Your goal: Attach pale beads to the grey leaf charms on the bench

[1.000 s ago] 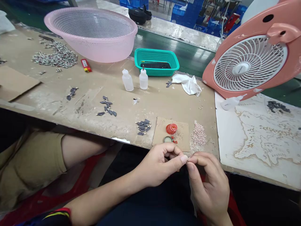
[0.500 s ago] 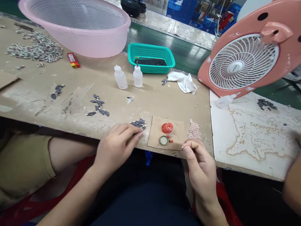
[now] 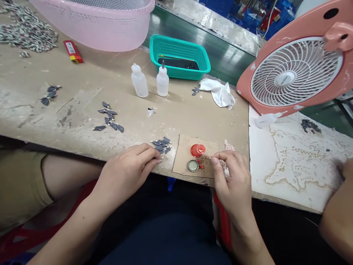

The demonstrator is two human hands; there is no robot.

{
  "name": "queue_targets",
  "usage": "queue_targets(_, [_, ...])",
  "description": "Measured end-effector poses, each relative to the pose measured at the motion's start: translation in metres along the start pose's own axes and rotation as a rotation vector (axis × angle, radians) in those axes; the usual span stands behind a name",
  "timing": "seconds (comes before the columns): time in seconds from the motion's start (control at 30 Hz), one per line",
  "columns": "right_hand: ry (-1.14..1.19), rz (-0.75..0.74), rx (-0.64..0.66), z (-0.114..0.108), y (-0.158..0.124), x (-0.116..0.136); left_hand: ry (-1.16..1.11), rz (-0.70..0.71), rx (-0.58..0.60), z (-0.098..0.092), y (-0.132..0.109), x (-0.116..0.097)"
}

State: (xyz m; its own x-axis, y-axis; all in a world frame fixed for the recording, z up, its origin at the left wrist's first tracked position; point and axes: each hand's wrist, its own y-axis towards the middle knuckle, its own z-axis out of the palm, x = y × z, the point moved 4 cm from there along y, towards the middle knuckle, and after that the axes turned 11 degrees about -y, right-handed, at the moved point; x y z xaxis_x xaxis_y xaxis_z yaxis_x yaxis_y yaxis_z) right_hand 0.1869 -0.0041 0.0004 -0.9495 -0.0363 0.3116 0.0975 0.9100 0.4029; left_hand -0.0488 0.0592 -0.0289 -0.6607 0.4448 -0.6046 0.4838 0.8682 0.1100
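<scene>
Head camera view: a worker's right hand (image 3: 233, 180) pinches narrow, thumb and forefinger closed together over the right edge of a cardboard square (image 3: 182, 154) on a scarred workbench (image 3: 33, 92). Whether anything tiny sits between the fingertips (image 3: 214, 161) cannot be told. The hand partly hides a heap of pale pink beads (image 3: 228, 148) at the square's far right corner.

The left hand (image 3: 125, 173) lies low with its fingers loosely together and nothing visible in them, its fingertips (image 3: 158, 159) just at a cluster of dark leaf-shaped charms (image 3: 161, 145) left of the square.

On the square sit a red round dish (image 3: 198, 150) and, nearer the worker, a round metal pendant setting (image 3: 193, 165), with red beads (image 3: 201, 166) just beside it. More charms (image 3: 109, 117) lie farther left of the square. Beyond it stand two plastic squeeze bottles (image 3: 162, 84), a teal plastic basket (image 3: 179, 57) and a crumpled white cloth (image 3: 219, 94). Well right of the square, a pink fan (image 3: 295, 70) stands at the edge of a worn white board (image 3: 298, 162), where another person's blurred hand (image 3: 340, 167) hovers.
</scene>
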Motion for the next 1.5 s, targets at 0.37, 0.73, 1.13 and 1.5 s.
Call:
queue_targets(0.37, [-0.209, -0.11, 0.053, 0.012, 0.02, 0.004, -0.294, -0.015, -0.075, 0.005, -0.001, 0.017])
queue_targets(0.73, [-0.259, -0.122, 0.102, 0.013, 0.022, 0.006, -0.389, 0.017, -0.167, 0.001, 0.002, 0.022])
queue_targets(1.13, [-0.298, -0.13, 0.114, 0.013, 0.022, 0.005, -0.38, -0.016, -0.228, 0.002, 0.002, 0.024])
queue_targets(1.5, [0.437, 0.26, 0.082, 0.001, 0.013, 0.007, -0.898, -0.148, -0.337, 0.001, -0.002, -0.005])
